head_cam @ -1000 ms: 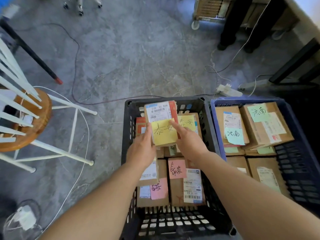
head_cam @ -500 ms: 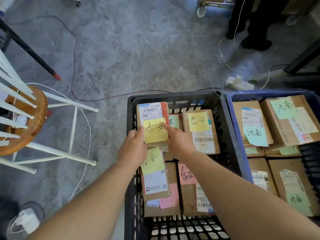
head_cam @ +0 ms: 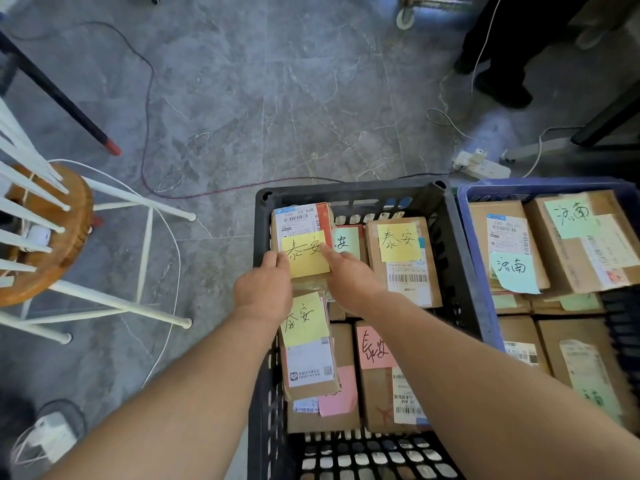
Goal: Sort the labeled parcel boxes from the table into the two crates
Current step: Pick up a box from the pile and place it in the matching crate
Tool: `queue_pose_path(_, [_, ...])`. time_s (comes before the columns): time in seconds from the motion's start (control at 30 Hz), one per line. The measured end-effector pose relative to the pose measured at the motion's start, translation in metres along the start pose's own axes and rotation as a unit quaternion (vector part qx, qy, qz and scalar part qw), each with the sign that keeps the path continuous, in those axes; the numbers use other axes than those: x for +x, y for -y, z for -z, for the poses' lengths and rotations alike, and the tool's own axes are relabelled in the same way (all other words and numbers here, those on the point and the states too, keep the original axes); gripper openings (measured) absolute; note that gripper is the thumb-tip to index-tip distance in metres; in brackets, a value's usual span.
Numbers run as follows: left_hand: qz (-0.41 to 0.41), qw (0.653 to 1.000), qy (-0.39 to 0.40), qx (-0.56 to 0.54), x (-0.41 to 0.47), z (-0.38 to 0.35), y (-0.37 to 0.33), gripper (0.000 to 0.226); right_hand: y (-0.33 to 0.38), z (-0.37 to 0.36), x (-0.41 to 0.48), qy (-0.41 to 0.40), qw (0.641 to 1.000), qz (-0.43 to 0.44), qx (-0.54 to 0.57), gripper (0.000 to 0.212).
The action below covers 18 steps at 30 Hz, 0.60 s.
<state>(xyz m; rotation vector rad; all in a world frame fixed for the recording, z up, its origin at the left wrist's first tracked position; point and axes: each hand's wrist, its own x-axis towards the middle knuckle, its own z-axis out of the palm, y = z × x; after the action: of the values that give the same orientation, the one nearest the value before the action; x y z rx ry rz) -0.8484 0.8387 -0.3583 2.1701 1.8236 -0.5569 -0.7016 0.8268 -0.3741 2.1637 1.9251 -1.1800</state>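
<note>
A cardboard parcel (head_cam: pixel 300 221) with a yellow note and a white barcode label lies in the far left corner of the black crate (head_cam: pixel 349 195). My left hand (head_cam: pixel 265 289) holds its near left edge, thumb on the yellow note. My right hand (head_cam: pixel 349 277) holds its near right corner, a finger on the note. Several other parcels with yellow, green and pink notes fill the black crate. The blue crate (head_cam: pixel 540 185) to the right holds several parcels with green notes.
A wooden stool (head_cam: pixel 52 244) with white legs stands at the left. Cables and a power strip (head_cam: pixel 483 166) lie on the grey floor beyond the crates. A person's dark legs (head_cam: pixel 498 57) stand at the far right. A black pole (head_cam: pixel 59 98) slants at the upper left.
Both hands carried the yellow-noted parcel from above the crate's middle down into its far left corner. The camera has moved closer over the crates.
</note>
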Motion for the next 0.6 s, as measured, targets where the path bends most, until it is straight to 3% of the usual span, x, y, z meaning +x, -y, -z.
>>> queue_pose_path(0.13, [0.008,0.999,0.009,-0.042,-0.012,0.016,-0.005,0.068,-0.003,0.02,-0.019,0.014,1.0,-0.01,-0.025,0.086])
queue_pose_path(0.3, [-0.036,0.998,-0.043,-0.018,-0.04,0.047,-0.019,0.065,-0.009,0.063,-0.059,-0.021,0.997,0.003,-0.068,0.056])
queue_pose_path(0.6, [-0.041,0.995,-0.093,-0.017,-0.107,0.116,-0.053,0.067,-0.016,0.138,-0.148,-0.087,0.988,0.017,-0.128,0.054])
